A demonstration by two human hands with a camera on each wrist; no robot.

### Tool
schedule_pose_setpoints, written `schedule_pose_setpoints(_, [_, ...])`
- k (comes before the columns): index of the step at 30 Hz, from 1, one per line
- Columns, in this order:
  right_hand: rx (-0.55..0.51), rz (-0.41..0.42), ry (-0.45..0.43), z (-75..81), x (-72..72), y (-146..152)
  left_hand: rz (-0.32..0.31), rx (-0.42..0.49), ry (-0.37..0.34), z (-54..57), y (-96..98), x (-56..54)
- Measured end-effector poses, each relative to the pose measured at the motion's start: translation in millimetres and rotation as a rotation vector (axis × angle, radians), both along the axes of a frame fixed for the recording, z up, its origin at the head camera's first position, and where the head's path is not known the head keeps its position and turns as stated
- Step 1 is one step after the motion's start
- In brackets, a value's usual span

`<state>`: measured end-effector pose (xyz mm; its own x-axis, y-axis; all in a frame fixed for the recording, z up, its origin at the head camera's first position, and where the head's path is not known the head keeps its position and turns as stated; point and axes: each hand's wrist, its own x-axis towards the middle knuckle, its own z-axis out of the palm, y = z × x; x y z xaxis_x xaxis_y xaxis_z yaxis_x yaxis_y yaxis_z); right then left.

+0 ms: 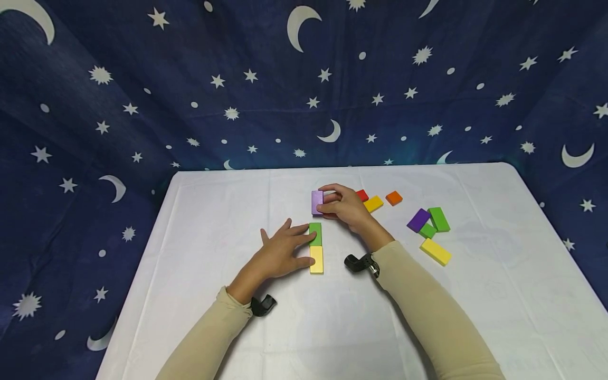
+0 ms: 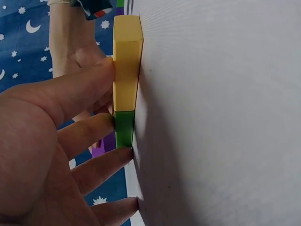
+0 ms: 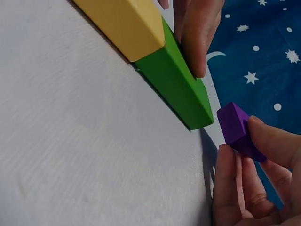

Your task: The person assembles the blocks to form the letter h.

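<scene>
My right hand [image 1: 349,208] pinches a purple block [image 1: 316,201] between thumb and fingers, just beyond a row of two blocks. In the right wrist view the purple block [image 3: 235,127] is tilted and apart from the row's far end. That row is a green block [image 1: 313,228] and a nearer yellow block [image 1: 317,262], end to end on the table. My left hand [image 1: 277,254] lies to the row's left with fingers spread. Its thumb touches the yellow block [image 2: 126,70] and its forefinger and middle finger touch the green block [image 2: 124,128].
Right of the right hand lie a red block [image 1: 362,195], another yellow block [image 1: 373,203] and an orange block [image 1: 393,198]. Farther right, a dark purple block [image 1: 419,220], two green blocks [image 1: 439,219] and a yellow block [image 1: 435,252] lie on the white-covered table [image 1: 214,211]. A starry cloth [image 1: 266,63] hangs behind.
</scene>
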<state>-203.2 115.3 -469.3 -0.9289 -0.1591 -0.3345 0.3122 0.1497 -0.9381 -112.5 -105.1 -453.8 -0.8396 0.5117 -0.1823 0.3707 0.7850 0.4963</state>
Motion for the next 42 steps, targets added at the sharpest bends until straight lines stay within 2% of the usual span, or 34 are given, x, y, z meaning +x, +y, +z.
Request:
schedule_pose_setpoints(13, [0.046,0.003,-0.050,-3.9,-4.9,-1.9,-0.009,-0.001,-0.006,-1.3,-0.6,-0.8])
schedule_pose_setpoints(30, [0.159,0.047,0.020,-9.0,-3.1,-2.7,-0.009,0.002,-0.017,-1.4,-1.7,-0.7])
schedule_pose_setpoints(38, [0.282,0.094,0.065,-9.2,-3.3,-1.9,-0.009,0.001,-0.025,-1.3,-1.2,-0.7])
schedule_pose_setpoints(42, [0.308,0.116,0.083,-8.2,-4.1,-1.5,-0.008,-0.005,-0.023,-1.3,-1.0,-0.8])
